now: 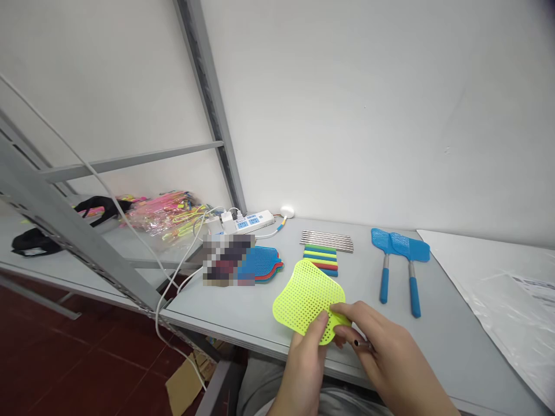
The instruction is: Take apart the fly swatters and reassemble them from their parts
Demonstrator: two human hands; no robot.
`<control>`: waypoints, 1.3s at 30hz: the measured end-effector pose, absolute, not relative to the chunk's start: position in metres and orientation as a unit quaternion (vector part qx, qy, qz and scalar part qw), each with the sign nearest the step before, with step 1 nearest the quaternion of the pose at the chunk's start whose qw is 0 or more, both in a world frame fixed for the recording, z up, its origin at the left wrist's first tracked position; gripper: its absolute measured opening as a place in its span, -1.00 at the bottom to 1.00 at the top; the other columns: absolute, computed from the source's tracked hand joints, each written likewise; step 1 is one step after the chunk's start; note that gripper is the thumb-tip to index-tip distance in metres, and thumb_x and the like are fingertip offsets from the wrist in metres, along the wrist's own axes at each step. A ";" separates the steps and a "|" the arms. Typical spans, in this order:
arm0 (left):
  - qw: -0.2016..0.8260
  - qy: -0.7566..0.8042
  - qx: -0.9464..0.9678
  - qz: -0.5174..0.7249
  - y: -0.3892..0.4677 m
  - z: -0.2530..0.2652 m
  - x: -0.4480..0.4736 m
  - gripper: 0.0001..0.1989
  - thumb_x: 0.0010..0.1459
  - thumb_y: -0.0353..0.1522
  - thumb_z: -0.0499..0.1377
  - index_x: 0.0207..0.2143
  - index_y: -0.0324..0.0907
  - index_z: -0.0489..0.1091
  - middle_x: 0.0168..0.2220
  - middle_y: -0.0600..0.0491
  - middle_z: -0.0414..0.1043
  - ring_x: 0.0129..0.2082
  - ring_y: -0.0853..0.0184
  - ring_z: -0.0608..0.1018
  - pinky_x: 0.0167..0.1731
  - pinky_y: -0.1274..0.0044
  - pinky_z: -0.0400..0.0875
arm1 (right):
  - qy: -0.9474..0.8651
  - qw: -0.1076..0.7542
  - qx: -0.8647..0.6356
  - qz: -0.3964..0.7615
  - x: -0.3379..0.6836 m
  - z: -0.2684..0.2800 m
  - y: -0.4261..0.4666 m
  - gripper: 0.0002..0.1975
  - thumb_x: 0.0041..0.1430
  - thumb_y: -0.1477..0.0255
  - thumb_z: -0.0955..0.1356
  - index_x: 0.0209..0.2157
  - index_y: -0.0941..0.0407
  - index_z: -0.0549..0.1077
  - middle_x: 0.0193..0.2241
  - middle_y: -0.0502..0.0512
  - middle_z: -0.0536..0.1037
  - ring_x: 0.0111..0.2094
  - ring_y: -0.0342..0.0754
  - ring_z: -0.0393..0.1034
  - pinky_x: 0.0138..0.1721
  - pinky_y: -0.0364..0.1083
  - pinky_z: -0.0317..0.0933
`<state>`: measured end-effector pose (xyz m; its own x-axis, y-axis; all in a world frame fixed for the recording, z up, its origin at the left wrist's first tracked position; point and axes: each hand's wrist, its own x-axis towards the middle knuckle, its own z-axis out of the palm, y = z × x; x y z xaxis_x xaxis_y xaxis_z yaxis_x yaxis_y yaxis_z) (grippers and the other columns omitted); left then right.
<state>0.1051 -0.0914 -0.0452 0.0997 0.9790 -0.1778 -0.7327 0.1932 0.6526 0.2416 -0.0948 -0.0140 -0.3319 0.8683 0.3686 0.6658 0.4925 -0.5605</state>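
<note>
A yellow-green perforated fly swatter head (306, 292) is tilted up over the table's front edge. My left hand (306, 361) grips its lower edge, thumb on top. My right hand (385, 349) is closed around a thin metal rod (363, 345) with a dark tip, which points at the swatter head's narrow end. The right thumb and forefinger also touch that end; whether the rod meets it is hidden. Beyond lie coloured handle grips (321, 266) in a row and several metal rods (327, 240). To the right are two assembled blue fly swatters (385, 260).
Blue and red swatter heads (260, 263) are stacked at the left, partly behind a blurred patch. A power strip (254, 221) with white cables stands by the wall. White plastic sheeting (489, 289) covers the right side. A grey metal frame (130, 248) rises at the left.
</note>
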 end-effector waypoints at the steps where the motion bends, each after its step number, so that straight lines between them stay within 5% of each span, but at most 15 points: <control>1: 0.707 0.299 0.203 0.607 -0.091 -0.044 0.103 -0.67 0.11 -0.27 0.27 -0.10 -0.26 0.50 -0.08 -0.13 0.49 -0.02 0.12 0.48 0.01 0.35 0.33 | -0.799 0.330 -0.475 0.165 0.243 -0.014 -0.095 -0.73 0.29 0.49 0.19 -0.03 -0.05 0.34 -0.29 -0.01 0.52 -0.38 -0.13 0.47 -0.37 -0.18 0.32; 4: 0.671 0.306 0.179 0.651 -0.086 -0.039 0.095 -0.61 0.15 -0.28 0.24 0.02 -0.19 0.41 -0.07 -0.10 0.47 -0.05 0.18 0.48 -0.04 0.37 0.35 | -0.783 0.354 -0.481 0.172 0.247 -0.010 -0.093 -0.82 0.30 0.43 0.23 -0.10 -0.03 0.38 -0.31 -0.01 0.54 -0.41 -0.15 0.44 -0.40 -0.20 0.29; 8: 0.573 0.297 0.221 0.731 -0.073 -0.033 0.075 -0.82 0.21 -0.31 0.17 -0.13 -0.11 0.37 -0.15 0.01 0.43 -0.15 0.33 0.47 -0.16 0.50 0.35 | -0.761 0.371 -0.508 0.162 0.239 0.010 -0.076 -0.85 0.29 0.32 0.27 -0.18 0.00 0.43 -0.40 0.00 0.55 -0.53 -0.13 0.35 -0.48 -0.16 0.23; 13: 0.308 0.361 0.221 0.852 -0.062 -0.040 0.052 -0.82 0.21 -0.38 0.13 -0.11 -0.04 0.30 -0.11 0.08 0.26 -0.11 0.38 0.37 -0.18 0.57 0.27 | -0.784 0.343 -0.474 0.206 0.201 0.040 -0.022 -0.85 0.25 0.35 0.27 -0.30 0.05 0.47 -0.42 0.02 0.56 -0.46 -0.08 0.37 -0.40 -0.11 0.19; 19: 0.068 0.529 0.503 0.680 -0.056 -0.043 0.011 -0.88 0.22 -0.39 0.08 -0.19 -0.11 0.35 -0.05 -0.03 0.27 0.04 0.19 0.30 0.07 0.33 0.14 | -0.807 0.259 -0.464 0.259 0.158 0.042 0.039 -0.84 0.17 0.33 0.30 -0.37 0.08 0.47 -0.39 0.02 0.57 -0.44 -0.10 0.37 -0.42 -0.13 0.12; 28: 0.045 0.676 0.571 0.464 -0.048 -0.050 0.000 -0.71 0.27 -0.35 0.03 0.03 -0.04 0.32 0.13 -0.08 0.29 0.15 0.06 0.23 0.00 0.21 0.13 | -0.832 0.199 -0.464 0.232 0.131 0.020 0.064 -0.84 0.19 0.32 0.28 -0.40 0.07 0.43 -0.47 -0.02 0.54 -0.54 -0.14 0.27 -0.46 -0.15 0.06; 39: 0.037 0.682 0.605 0.409 -0.045 -0.050 0.003 -0.69 0.29 -0.31 0.01 0.05 -0.06 0.33 0.14 -0.12 0.31 0.16 0.02 0.25 -0.05 0.16 0.09 | -0.876 0.146 -0.430 0.163 0.127 0.022 0.072 -0.79 0.24 0.36 0.25 -0.35 0.05 0.51 -0.49 0.05 0.53 -0.48 -0.07 0.35 -0.43 -0.14 0.04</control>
